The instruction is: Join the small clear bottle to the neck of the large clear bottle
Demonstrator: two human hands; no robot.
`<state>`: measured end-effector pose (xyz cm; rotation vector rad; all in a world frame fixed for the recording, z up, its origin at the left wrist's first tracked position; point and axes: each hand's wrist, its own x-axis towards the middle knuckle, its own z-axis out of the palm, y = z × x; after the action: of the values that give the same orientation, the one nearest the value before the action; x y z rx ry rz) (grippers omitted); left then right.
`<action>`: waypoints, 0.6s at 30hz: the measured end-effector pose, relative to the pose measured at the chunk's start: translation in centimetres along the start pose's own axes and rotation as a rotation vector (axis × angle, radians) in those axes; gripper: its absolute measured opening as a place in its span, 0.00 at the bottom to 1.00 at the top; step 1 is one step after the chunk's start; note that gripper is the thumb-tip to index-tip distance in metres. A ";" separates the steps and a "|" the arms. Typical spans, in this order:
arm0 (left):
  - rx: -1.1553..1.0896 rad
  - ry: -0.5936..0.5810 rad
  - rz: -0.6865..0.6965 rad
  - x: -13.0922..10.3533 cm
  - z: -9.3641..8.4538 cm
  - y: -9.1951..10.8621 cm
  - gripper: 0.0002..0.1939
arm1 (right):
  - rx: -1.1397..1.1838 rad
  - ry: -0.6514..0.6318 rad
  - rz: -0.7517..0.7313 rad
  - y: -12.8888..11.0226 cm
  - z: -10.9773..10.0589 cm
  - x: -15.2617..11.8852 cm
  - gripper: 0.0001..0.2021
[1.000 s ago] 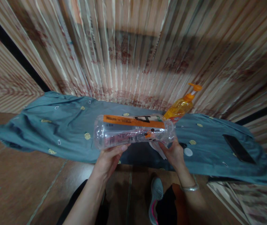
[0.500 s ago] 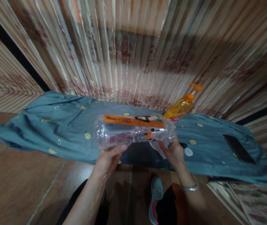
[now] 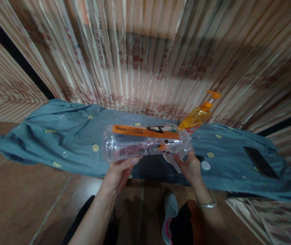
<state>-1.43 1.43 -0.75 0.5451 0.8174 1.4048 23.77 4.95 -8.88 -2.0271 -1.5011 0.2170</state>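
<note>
A large clear plastic bottle with an orange and black label lies sideways in the air above the cloth, its neck toward the right. Under its body, my left hand is closed with the thumb along the near side; the other fingers are hidden below. My right hand grips near the bottle's neck, most of its fingertips out of sight. Beneath that hand hangs or lies a white piece, perhaps tissue. Close to the right hand, a round white cap rests on the cloth.
An orange pump bottle with yellow liquid stands behind the bottle's neck. Toward the right end of the teal patterned cloth lies a black phone. A pleated curtain rises at the back, and tiled floor shows in front.
</note>
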 end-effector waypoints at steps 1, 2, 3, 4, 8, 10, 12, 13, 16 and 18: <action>0.004 -0.006 0.000 0.0 0.0 0.0 0.16 | 0.001 -0.001 -0.002 0.0 0.0 0.0 0.28; 0.006 -0.011 0.001 0.0 0.0 0.0 0.16 | 0.000 0.000 -0.004 0.0 0.0 0.0 0.28; 0.007 -0.012 0.003 0.0 0.0 0.0 0.16 | -0.003 0.000 -0.005 0.0 0.0 0.0 0.28; 0.009 -0.012 0.004 0.0 0.0 0.1 0.16 | -0.008 0.000 -0.005 0.0 0.0 0.0 0.28; 0.017 -0.012 0.003 -0.1 0.0 0.1 0.15 | -0.001 0.006 -0.018 0.0 0.0 -0.1 0.27; 0.016 -0.005 0.003 0.0 0.0 0.0 0.16 | 0.009 0.014 -0.031 0.1 0.1 -0.1 0.27; 0.009 0.003 0.007 0.0 0.0 0.0 0.16 | 0.009 0.013 -0.033 0.1 0.1 -0.2 0.28; 0.005 0.004 0.006 0.0 0.0 0.0 0.16 | 0.006 0.012 -0.031 0.1 0.1 -0.2 0.28; 0.003 0.009 0.004 0.0 0.1 0.1 0.16 | -0.008 0.004 -0.021 0.0 0.0 -0.2 0.28; 0.007 0.017 -0.002 -0.1 0.2 0.1 0.16 | -0.009 0.001 -0.016 -0.1 0.0 -0.1 0.27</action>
<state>-1.39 1.39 -0.52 0.5375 0.8366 1.4071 23.65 4.83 -8.85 -2.0213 -1.5193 0.2041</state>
